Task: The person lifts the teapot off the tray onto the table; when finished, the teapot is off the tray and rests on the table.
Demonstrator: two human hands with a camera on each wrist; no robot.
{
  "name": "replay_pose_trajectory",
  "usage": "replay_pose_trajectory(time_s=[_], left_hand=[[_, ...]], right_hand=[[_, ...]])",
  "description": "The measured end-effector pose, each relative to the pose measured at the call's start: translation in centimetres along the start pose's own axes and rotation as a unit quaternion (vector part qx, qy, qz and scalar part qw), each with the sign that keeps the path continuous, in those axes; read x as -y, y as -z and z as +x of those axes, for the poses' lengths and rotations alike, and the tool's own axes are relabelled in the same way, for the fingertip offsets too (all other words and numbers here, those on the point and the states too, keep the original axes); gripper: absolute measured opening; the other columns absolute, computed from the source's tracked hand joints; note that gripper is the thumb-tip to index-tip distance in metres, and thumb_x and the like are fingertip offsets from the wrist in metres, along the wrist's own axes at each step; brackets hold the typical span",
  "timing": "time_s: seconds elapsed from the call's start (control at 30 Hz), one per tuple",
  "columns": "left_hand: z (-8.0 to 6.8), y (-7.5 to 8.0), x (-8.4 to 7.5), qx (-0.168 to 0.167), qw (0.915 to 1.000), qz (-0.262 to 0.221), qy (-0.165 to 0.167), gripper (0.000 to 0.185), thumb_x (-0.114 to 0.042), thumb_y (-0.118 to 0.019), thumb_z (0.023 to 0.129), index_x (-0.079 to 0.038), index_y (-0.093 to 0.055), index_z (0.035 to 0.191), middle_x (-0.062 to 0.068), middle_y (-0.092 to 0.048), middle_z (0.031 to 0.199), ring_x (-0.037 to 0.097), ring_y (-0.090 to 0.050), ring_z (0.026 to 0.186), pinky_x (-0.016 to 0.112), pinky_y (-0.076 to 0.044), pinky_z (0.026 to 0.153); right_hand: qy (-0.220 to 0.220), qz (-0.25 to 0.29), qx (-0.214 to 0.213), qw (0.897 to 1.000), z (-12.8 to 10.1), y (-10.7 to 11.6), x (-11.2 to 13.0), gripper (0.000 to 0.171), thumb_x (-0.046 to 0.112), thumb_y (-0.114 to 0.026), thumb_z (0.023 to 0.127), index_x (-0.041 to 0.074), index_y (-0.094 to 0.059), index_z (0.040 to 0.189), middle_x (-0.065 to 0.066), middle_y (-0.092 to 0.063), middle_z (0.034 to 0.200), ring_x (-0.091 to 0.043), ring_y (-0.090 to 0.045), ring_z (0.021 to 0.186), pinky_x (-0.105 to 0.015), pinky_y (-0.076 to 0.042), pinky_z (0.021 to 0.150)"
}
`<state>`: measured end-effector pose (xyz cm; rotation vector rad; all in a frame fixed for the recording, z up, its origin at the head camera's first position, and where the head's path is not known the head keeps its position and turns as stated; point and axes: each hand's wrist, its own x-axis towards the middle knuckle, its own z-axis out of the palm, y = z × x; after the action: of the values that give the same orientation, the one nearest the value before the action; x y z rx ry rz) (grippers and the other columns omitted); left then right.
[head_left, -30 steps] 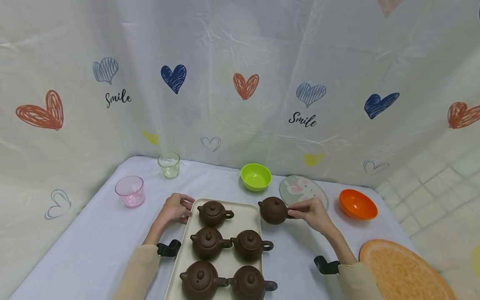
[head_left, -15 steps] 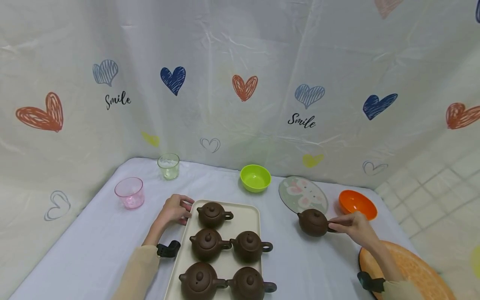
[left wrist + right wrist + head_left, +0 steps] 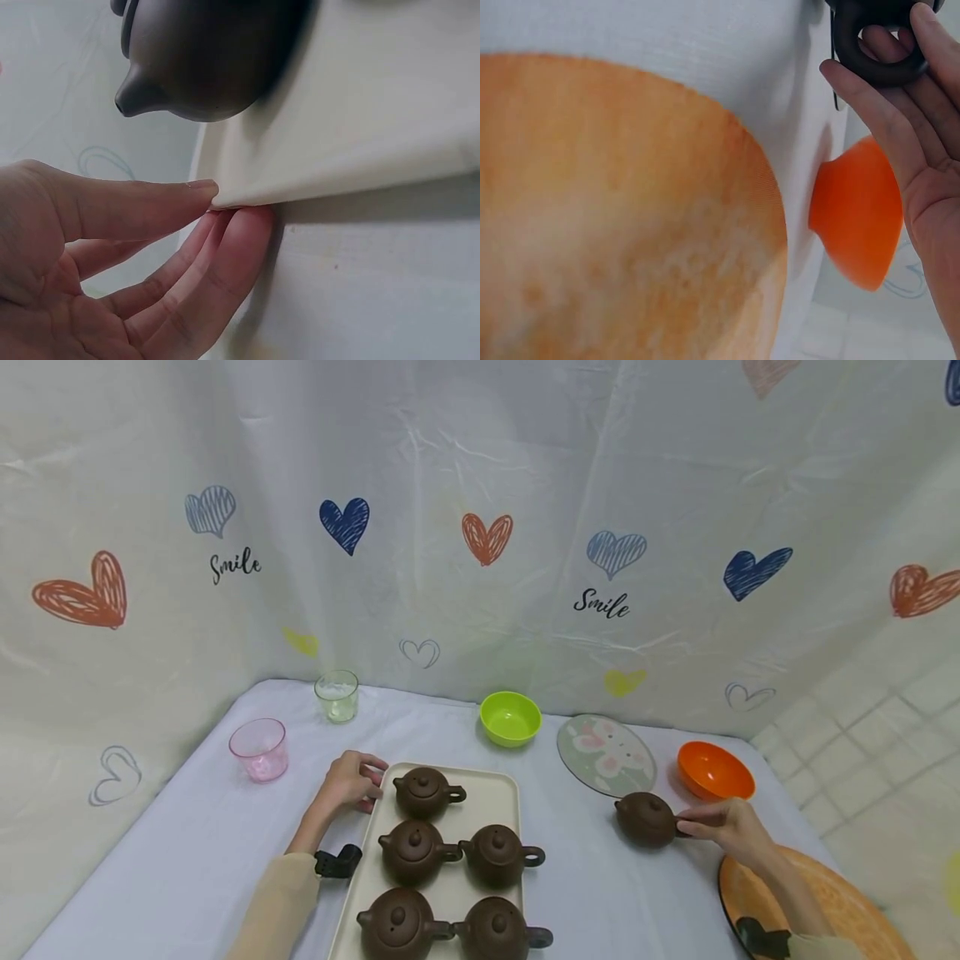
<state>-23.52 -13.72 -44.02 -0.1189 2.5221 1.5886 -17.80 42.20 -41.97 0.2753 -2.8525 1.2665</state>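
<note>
Rightmost teapot [image 3: 646,820] farther from tray [image 3: 491,795]

The head view crops the tray [image 3: 487,795] below, the right wrist view most of the held teapot [image 3: 847,41].

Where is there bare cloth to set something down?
Bare: white cloth between the tray and the held teapot; also left of the left sleeve, nearer than the pink glass. Crowded: the tray's near half, under four teapots.

Dark-brown lidded teapot [image 3: 646,819] sits roughly upright, spout left, handle pinched; well right of cream rectangular tray [image 3: 483,797]. Tray is low-rimmed, bears five visible lidded brown teapots [image 3: 417,852]: three left, two right.
</note>
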Motion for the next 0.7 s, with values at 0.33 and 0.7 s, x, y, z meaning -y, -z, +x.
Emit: replay_pose_trajectory(time_s=[0.33,0.7], left_hand=[[0.1,-0.2,0.1,-0.019,0.9998,-0.008,-0.003,0.040,0.016,-0.065,0.070,0.007,-0.066,0.108,0.012,-0.062,0.078,0.017,-0.061,0.059,0.033,-0.056,0.045],[0.0,-0.5,0.0,-0.029,0.9996,-0.003,0.000,0.041,0.017,-0.064,0.068,0.007,-0.066,0.108,0.015,-0.064,0.080,0.016,-0.061,0.057,0.032,-0.055,0.044]], right_hand=[[-0.024,-0.027,0.008,0.999,0.0,-0.1,0.1,0.027,0.011,-0.074,0.082,-0.009,-0.071,0.100,-0.011,-0.074,0.085,-0.002,-0.066,0.074,-0.017,-0.055,0.068],[0.050,0.009,-0.040,0.998,1.4,-0.9,4.3,0.027,0.013,-0.070,0.087,-0.006,-0.070,0.105,-0.007,-0.074,0.092,-0.002,-0.068,0.082,-0.016,-0.055,0.071]])
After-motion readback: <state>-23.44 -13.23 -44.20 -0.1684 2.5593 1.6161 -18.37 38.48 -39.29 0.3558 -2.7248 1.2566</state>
